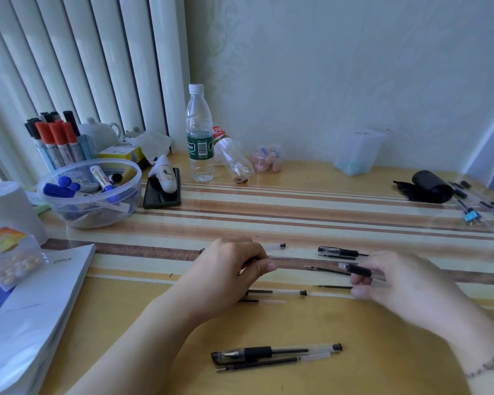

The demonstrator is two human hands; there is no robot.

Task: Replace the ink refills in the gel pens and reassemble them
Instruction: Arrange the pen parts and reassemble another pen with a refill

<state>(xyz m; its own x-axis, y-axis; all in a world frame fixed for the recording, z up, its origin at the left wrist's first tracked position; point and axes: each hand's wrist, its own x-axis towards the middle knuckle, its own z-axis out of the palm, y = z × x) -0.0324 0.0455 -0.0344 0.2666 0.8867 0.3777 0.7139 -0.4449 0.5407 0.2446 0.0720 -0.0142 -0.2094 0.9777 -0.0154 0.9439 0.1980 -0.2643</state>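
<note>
My left hand (234, 269) pinches a thin ink refill (278, 257) whose clear end pokes out to the right. My right hand (394, 283) grips a clear pen barrel with a black rubber grip (360, 271). Between and around the hands lie loose parts: a pen cap with a refill (338, 251), a thin tip piece (324, 269), a refill (332, 287) and a clear barrel (277, 292). Near the table's front edge rests an assembled gel pen (274, 352) with a spare refill (271, 362) right below it.
A clear bowl of markers (90, 192), a water bottle (200, 138), a tipped empty bottle (233, 158) and a dark phone (161, 192) stand at the back. A stack of papers (35, 303) lies left. More pens (479, 206) and a black pouch (431, 186) sit far right.
</note>
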